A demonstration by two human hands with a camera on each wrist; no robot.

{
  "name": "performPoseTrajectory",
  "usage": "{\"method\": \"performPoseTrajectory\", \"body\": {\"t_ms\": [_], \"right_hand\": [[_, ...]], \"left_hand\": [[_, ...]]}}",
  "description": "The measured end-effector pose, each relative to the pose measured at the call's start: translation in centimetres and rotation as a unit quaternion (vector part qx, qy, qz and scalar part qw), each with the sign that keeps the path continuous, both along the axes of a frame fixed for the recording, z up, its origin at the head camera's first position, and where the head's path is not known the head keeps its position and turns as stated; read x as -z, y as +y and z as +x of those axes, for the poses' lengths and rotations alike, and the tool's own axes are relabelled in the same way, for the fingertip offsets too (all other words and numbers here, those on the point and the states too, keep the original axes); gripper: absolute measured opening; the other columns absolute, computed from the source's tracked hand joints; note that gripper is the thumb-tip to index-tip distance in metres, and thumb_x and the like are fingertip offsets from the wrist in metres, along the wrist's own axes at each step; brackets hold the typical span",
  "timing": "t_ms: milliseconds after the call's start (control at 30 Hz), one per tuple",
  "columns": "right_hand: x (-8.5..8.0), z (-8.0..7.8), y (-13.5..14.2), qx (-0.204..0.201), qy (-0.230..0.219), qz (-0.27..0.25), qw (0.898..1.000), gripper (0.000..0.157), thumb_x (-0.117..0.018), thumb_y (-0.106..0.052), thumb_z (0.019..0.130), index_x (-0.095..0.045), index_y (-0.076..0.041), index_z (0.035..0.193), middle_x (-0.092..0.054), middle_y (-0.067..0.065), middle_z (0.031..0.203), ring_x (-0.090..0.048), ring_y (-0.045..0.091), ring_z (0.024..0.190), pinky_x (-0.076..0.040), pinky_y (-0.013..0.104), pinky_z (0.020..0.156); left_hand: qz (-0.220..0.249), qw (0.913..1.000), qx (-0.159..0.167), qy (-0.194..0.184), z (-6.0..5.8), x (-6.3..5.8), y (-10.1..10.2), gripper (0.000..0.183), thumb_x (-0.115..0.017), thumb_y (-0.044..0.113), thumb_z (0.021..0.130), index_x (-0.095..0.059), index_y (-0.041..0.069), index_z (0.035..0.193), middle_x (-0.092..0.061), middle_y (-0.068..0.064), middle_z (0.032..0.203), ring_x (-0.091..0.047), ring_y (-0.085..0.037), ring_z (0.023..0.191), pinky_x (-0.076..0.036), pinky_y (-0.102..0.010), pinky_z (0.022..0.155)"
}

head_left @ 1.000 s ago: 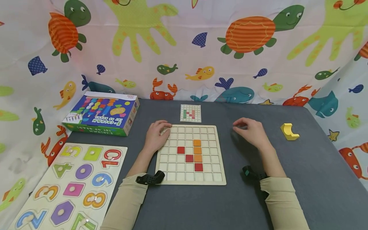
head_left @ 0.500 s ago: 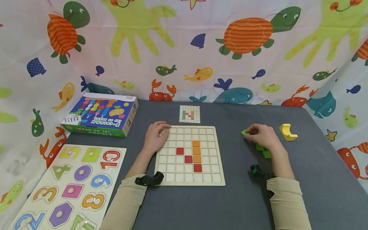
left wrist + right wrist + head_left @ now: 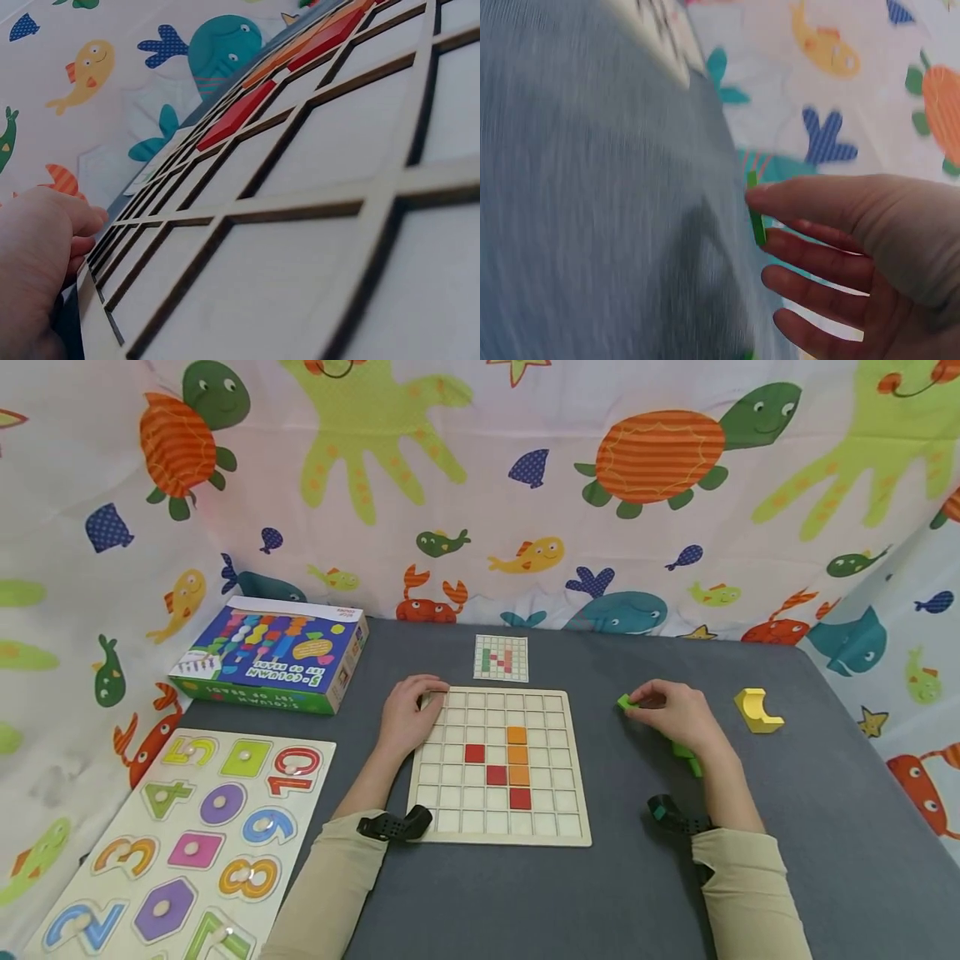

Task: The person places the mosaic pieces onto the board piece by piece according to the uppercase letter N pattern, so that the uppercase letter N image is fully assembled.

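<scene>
I see the right hand (image 3: 678, 717) pinching a green tile (image 3: 757, 227) between thumb and finger; the left hand (image 3: 407, 714), fingers loosely bent, touches the board (image 3: 538, 737).

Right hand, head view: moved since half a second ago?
Yes: the right hand has shifted slightly left, away from the yellow notched block, toward the pale wooden grid board.

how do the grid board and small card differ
The grid board is much larger than the card. The board holds red tiles and orange tiles but no green; the card shows green squares too. The left hand touches the board; no hand touches the card. Both show a grid.
</scene>
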State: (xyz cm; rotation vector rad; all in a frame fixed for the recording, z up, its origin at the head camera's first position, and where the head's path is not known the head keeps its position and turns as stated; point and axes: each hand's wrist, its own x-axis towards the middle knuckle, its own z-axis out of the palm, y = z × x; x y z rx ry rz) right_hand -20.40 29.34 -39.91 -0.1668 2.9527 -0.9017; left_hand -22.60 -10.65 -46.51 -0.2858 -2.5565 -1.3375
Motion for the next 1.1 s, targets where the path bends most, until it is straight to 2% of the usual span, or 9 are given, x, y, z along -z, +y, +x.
{"method": "performPoseTrajectory", "body": {"t_ms": [167,300,433,600,733,900,1000,1100], "right_hand": [[-0.9,0.1,-3.5,-0.021,0.01,-0.032,0.999,0.028,-0.071,-0.032,0.09,-0.069,-0.008,0.104,-0.068,0.012,0.103,-0.063,0.028,0.095,-0.048,0.044,0.077],[-1.0,0.2,-7.0,-0.041,0.008,-0.052,0.998,0.024,-0.074,-0.029,0.088,-0.07,-0.011,0.103,-0.068,0.01,0.103,-0.062,0.026,0.094,-0.051,0.043,0.078],[-0.8,0.4,-10.7,-0.093,0.01,-0.071,0.993,0.019,-0.076,-0.024,0.086,-0.071,-0.012,0.1,-0.068,0.006,0.099,-0.061,0.023,0.091,-0.052,0.041,0.08],[-0.7,0.8,-14.3,-0.168,0.009,-0.097,0.981,0.014,-0.077,-0.019,0.084,-0.071,-0.012,0.096,-0.068,0.0,0.095,-0.059,0.019,0.091,-0.051,0.038,0.081],[-0.6,0.8,-16.6,-0.222,0.023,-0.085,0.971,0.014,-0.078,-0.015,0.083,-0.071,-0.011,0.094,-0.069,-0.001,0.093,-0.061,0.02,0.09,-0.052,0.037,0.081],[-0.4,0.3,-18.9,-0.268,0.037,-0.038,0.962,0.008,-0.077,-0.015,0.084,-0.07,-0.013,0.087,-0.065,-0.004,0.085,-0.058,0.016,0.082,-0.05,0.031,0.075],[-0.2,0.0,-20.0,-0.278,0.041,-0.025,0.959,0.006,-0.076,-0.014,0.085,-0.07,-0.014,0.085,-0.064,-0.005,0.082,-0.057,0.015,0.079,-0.049,0.029,0.075],[0.0,-0.2,-20.7,-0.281,0.041,-0.029,0.958,0.005,-0.075,-0.014,0.086,-0.071,-0.013,0.089,-0.067,-0.003,0.088,-0.061,0.016,0.086,-0.051,0.03,0.08]], "left_hand": [[-0.004,1.0,-0.003,0.001,-0.2,0.1,0.0,0.018,-0.062,0.016,0.095,-0.075,0.011,0.107,-0.064,-0.007,0.12,-0.053,-0.027,0.115,-0.039,-0.043,0.099],[-0.006,1.0,-0.004,-0.002,-0.2,0.0,0.0,0.018,-0.062,0.015,0.095,-0.075,0.011,0.107,-0.063,-0.007,0.121,-0.053,-0.027,0.114,-0.04,-0.044,0.097],[-0.011,0.9999,-0.007,-0.011,0.0,-0.2,0.1,0.018,-0.062,0.015,0.095,-0.075,0.011,0.106,-0.062,-0.007,0.123,-0.052,-0.026,0.117,-0.038,-0.044,0.1],[-0.016,0.9997,-0.009,-0.015,0.2,-0.3,0.2,0.018,-0.062,0.015,0.095,-0.075,0.011,0.107,-0.062,-0.007,0.123,-0.051,-0.026,0.118,-0.038,-0.045,0.101],[-0.021,0.9997,-0.006,-0.01,0.2,-0.2,0.3,0.019,-0.061,0.015,0.095,-0.075,0.011,0.107,-0.062,-0.007,0.123,-0.051,-0.027,0.118,-0.038,-0.046,0.101],[-0.021,0.9997,-0.007,-0.006,0.1,-0.1,0.3,0.018,-0.062,0.014,0.095,-0.075,0.01,0.107,-0.062,-0.007,0.123,-0.051,-0.028,0.118,-0.039,-0.046,0.1],[-0.021,0.9998,-0.005,-0.005,0.1,-0.1,0.1,0.018,-0.062,0.014,0.094,-0.075,0.01,0.107,-0.062,-0.007,0.123,-0.05,-0.027,0.118,-0.039,-0.046,0.099],[-0.025,0.9997,-0.003,-0.004,0.1,0.0,0.0,0.019,-0.062,0.015,0.094,-0.075,0.011,0.107,-0.062,-0.007,0.124,-0.05,-0.027,0.118,-0.039,-0.046,0.099]]}}
